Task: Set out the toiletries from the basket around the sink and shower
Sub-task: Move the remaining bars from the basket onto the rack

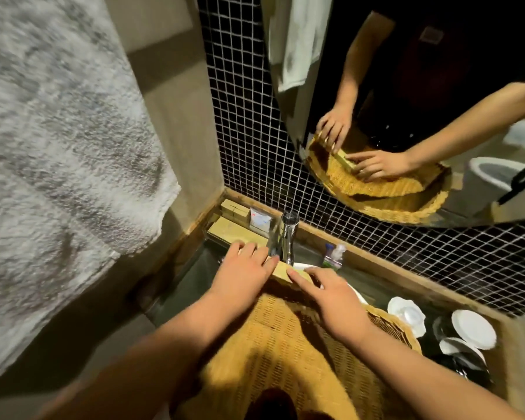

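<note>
Head view: both hands hold one long tan box (281,269) just in front of the tap (289,237), left hand (246,268) on its left end, right hand (325,287) on its right. Probably best to keep it level and slide it left of the tap beside the other boxes (234,228). The basket (285,347) sits over the sink, below the tap; wooden ledge (376,262) and mirror (406,86) behind it.

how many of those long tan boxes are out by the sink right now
3, though more may be hidden. One box is held by both hands at the far rim of the basket. A second box lies left of the tap. A third box sits in the back corner.
</note>
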Tool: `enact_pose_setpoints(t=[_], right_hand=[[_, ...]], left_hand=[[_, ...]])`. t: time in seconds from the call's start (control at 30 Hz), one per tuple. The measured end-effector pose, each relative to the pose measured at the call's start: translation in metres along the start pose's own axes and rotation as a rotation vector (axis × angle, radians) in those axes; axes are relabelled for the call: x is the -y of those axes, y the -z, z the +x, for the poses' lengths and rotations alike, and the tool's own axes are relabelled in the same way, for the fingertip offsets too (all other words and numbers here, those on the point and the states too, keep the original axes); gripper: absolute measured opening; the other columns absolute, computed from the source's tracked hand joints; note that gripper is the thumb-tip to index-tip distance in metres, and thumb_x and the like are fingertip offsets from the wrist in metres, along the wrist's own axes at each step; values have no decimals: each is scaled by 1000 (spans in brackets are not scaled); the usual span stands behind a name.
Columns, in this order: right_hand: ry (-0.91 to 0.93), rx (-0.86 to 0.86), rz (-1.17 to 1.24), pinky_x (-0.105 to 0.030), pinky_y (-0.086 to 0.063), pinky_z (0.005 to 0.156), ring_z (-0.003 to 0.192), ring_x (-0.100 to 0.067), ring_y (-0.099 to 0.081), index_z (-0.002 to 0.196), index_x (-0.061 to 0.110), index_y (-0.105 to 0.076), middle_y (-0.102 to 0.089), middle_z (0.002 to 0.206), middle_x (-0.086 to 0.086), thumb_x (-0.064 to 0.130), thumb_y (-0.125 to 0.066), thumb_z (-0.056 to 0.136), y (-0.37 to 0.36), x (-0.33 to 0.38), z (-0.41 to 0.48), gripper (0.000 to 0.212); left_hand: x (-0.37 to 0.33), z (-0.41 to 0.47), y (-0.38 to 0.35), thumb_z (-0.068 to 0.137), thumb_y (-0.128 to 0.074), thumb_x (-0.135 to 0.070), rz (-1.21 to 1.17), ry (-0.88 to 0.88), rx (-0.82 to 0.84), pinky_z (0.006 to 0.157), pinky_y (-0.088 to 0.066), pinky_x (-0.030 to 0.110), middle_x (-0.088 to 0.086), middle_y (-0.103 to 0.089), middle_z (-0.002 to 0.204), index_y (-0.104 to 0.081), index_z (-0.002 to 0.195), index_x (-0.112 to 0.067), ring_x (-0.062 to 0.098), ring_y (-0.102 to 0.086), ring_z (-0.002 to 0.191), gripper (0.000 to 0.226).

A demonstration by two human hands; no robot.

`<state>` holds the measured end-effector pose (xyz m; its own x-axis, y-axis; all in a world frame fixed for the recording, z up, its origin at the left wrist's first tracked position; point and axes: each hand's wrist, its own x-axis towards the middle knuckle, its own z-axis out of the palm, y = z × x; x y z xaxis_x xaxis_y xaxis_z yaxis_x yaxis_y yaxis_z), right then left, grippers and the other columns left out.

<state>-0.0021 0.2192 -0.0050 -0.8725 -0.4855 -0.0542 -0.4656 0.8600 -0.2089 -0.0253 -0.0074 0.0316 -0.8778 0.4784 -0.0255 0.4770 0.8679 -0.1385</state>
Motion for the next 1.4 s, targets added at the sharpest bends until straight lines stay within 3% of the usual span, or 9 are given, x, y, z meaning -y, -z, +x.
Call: enact_pose_setpoints(t=[0.1,0.23,0.37,0.53,0.67,0.77,0.97,1.17,1.4], right_hand=[[-5,-60,2,-42,-48,96,118,-28,-52,156,42,-22,-53,139,-7,22,-70,88,11,10,39,85],[-34,-91,-42,-43,-49,96,117,-30,-53,153,40,-31,-56,137,-11,22,-73,83,23,32,84,84],[-118,-114,-41,-41,-38,108,127,-30,-44,156,41,-23,-47,145,-9,12,-59,91,23,59,126,80],[-227,-2,-111,-41,-41,103,124,-32,-45,158,36,-12,-48,141,-12,8,-58,92,2,68,171,85],[-286,150,-138,-44,-41,103,128,-38,-42,157,31,-7,-45,142,-20,13,-73,83,-14,67,193,101],[-300,227,-125,-48,-42,104,131,-45,-40,156,29,-9,-42,144,-24,11,-73,83,-27,65,204,99],[-291,236,-123,-47,-40,102,126,-42,-44,155,30,-9,-46,139,-22,21,-70,87,-45,58,222,92],[-306,271,-151,-47,-40,100,120,-40,-47,156,30,-7,-48,134,-19,14,-64,91,-62,56,236,88],[-340,353,-248,-49,-39,100,123,-42,-46,156,29,-7,-42,137,-21,23,-72,85,-57,52,239,97]], left_hand=[[36,14,12,94,-50,-18,12,31,-42,108,-31,48,7,-52,139,-41,145,-22,33,-43,129,52],[78,30,13,92,-52,-14,5,75,-83,110,-29,48,7,-46,145,-38,148,-24,32,-36,137,58],[116,42,-2,90,-55,-11,-47,155,-97,115,-21,47,3,-28,160,-21,156,-29,25,-18,149,76],[131,41,-49,85,-56,-15,-85,191,60,122,-3,50,2,14,165,6,156,-34,27,11,151,96],[135,37,-88,88,-59,-30,-134,222,220,121,-6,51,4,8,166,7,156,-36,30,4,151,95],[140,40,-107,89,-60,-45,-146,220,268,121,-7,52,2,11,166,9,155,-38,29,3,152,95],[151,55,-130,89,-55,-28,-172,216,273,119,2,48,4,14,165,6,156,-39,29,7,151,91],[160,68,-145,87,-63,-32,-69,148,320,119,-4,52,11,2,165,13,154,-38,35,-7,149,101],[156,77,-157,84,-65,-38,-77,91,264,119,-7,53,11,12,165,18,152,-39,39,-5,149,108]])
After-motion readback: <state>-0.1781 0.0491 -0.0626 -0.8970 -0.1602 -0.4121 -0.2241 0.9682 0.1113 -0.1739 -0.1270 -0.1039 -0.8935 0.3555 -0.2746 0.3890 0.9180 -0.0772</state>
